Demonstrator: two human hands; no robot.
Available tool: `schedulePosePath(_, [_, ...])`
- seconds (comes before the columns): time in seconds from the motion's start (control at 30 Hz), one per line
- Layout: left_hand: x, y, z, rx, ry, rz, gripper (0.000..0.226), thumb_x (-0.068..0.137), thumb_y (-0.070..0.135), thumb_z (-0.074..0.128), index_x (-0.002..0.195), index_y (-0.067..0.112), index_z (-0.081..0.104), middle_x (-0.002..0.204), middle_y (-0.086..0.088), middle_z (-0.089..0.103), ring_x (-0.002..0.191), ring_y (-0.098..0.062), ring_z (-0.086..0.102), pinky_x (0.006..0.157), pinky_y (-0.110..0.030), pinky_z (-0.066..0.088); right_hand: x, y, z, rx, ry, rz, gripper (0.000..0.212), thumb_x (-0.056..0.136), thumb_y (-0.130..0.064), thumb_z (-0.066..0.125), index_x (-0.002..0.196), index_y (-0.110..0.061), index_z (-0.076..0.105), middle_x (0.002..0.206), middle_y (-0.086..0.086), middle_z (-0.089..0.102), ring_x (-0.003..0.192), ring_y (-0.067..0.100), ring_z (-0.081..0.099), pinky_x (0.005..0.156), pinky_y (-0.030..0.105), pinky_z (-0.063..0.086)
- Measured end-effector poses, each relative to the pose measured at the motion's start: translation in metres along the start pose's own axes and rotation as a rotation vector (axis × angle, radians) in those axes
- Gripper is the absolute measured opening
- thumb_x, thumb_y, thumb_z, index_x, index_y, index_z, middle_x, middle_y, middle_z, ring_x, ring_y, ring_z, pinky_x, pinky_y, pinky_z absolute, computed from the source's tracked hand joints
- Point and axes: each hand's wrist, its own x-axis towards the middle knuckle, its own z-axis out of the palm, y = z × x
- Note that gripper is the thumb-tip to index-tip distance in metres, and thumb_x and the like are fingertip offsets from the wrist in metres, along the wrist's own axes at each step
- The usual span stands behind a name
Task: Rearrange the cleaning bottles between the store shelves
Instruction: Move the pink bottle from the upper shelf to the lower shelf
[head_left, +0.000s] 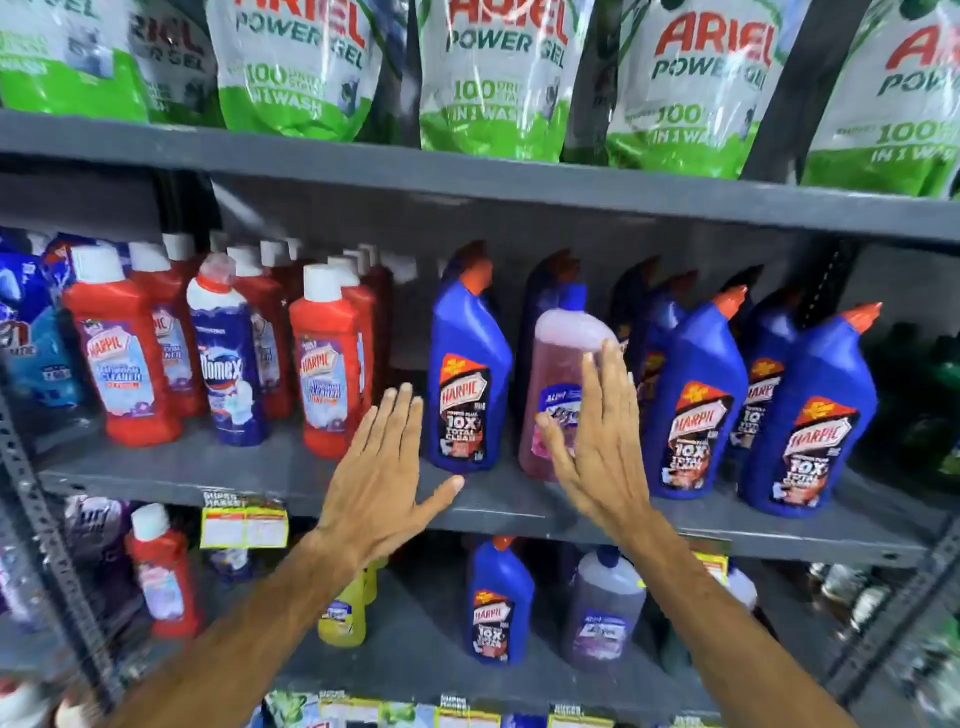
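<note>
On the middle shelf a blue Harpic bottle stands upright beside a pink bottle. My left hand is flat and spread just left of the blue bottle, thumb under its base, holding nothing. My right hand is spread in front of the pink bottle, fingers covering its label; a grip cannot be seen. More blue Harpic bottles stand to the right. Red Harpic bottles and a Domex bottle stand to the left.
Green and white Ariel pouches fill the top shelf. The lower shelf holds a blue Harpic bottle, a purple bottle, a yellow bottle and a red bottle. A gap lies between the red bottles and the blue one.
</note>
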Motion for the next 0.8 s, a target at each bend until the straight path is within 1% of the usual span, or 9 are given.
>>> schedulePosePath(0.1, [-0.004,-0.003,0.018,0.006,-0.146,-0.102,0.117,0.091,0.088,0.019,0.165,-0.002,0.005,0.176,-0.02,0.002,0.164,-0.03,0.004,0.134,-0.045,0.012,-0.008,0.007,0.012,0.077,-0.009,0.127,0.091,0.105,-0.044,0.059,0.169,-0.004,0.007,0.18,0.014,-0.006,0.168,0.033,0.003,0.135,0.05,0.01])
schedulePosePath(0.2, [-0.005,-0.001,0.034,-0.014,-0.268,-0.137,0.125,0.083,0.093,0.01,0.165,0.0,-0.002,0.176,-0.018,-0.004,0.164,-0.028,-0.002,0.133,-0.038,0.001,-0.015,0.011,0.023,0.246,-0.057,0.29,0.098,0.105,-0.042,0.063,0.169,-0.007,-0.003,0.18,0.015,-0.009,0.168,0.023,-0.006,0.136,0.041,0.006])
schedulePosePath(0.27, [-0.004,-0.003,0.034,-0.039,-0.34,-0.143,0.127,0.08,0.095,0.002,0.165,0.0,-0.001,0.177,-0.017,-0.002,0.164,-0.026,-0.001,0.132,-0.036,-0.001,-0.012,0.013,0.023,0.394,-0.094,0.412,0.104,0.103,-0.043,0.067,0.169,-0.01,-0.006,0.18,0.011,-0.004,0.167,0.018,0.0,0.135,0.038,0.01])
schedulePosePath(0.3, [-0.002,-0.004,0.034,-0.039,-0.374,-0.145,0.128,0.08,0.096,-0.001,0.166,0.001,0.002,0.177,-0.017,0.0,0.164,-0.025,0.001,0.132,-0.036,0.0,-0.009,0.014,0.023,0.475,-0.117,0.481,0.106,0.101,-0.044,0.069,0.17,-0.012,-0.004,0.18,0.009,0.002,0.166,0.018,0.01,0.134,0.041,0.017])
schedulePosePath(0.4, [0.0,-0.004,0.032,-0.017,-0.457,-0.132,0.128,0.078,0.095,-0.003,0.166,0.003,0.006,0.177,-0.015,0.004,0.164,-0.025,0.005,0.134,-0.038,0.002,-0.002,0.019,0.022,0.667,-0.149,0.596,0.107,0.092,-0.042,0.08,0.169,-0.02,0.01,0.168,0.006,0.041,0.146,0.018,0.053,0.121,0.044,0.045])
schedulePosePath(0.47, [0.0,-0.004,0.032,-0.007,-0.461,-0.132,0.126,0.078,0.094,-0.002,0.166,0.004,0.008,0.177,-0.015,0.005,0.164,-0.025,0.006,0.134,-0.039,0.003,0.0,0.028,0.021,0.73,-0.169,0.63,0.099,0.088,-0.039,0.085,0.164,-0.025,0.024,0.151,-0.002,0.061,0.128,0.01,0.068,0.11,0.041,0.056])
schedulePosePath(0.6, [-0.001,-0.003,0.032,0.021,-0.468,-0.152,0.127,0.078,0.094,-0.003,0.167,0.005,0.01,0.177,-0.015,0.007,0.164,-0.026,0.008,0.134,-0.041,0.008,0.003,0.041,0.022,0.875,-0.223,0.713,0.081,0.078,-0.035,0.09,0.147,-0.032,0.047,0.127,-0.011,0.075,0.117,0.013,0.074,0.102,0.045,0.061])
schedulePosePath(0.7, [0.001,-0.003,0.031,0.015,-0.469,-0.157,0.127,0.077,0.094,-0.003,0.167,0.005,0.01,0.177,-0.014,0.007,0.164,-0.026,0.009,0.134,-0.041,0.009,0.012,0.046,0.019,0.895,-0.246,0.749,0.07,0.065,-0.038,0.093,0.125,-0.033,0.056,0.112,-0.014,0.079,0.111,0.018,0.076,0.092,0.036,0.065])
schedulePosePath(0.8, [0.001,-0.002,0.029,0.016,-0.479,-0.155,0.127,0.077,0.095,-0.002,0.167,0.005,0.01,0.177,-0.013,0.008,0.164,-0.025,0.009,0.134,-0.042,0.011,0.016,0.049,0.013,0.855,-0.265,0.747,0.068,0.068,-0.029,0.099,0.121,-0.029,0.057,0.115,-0.003,0.079,0.11,0.021,0.077,0.096,0.047,0.064])
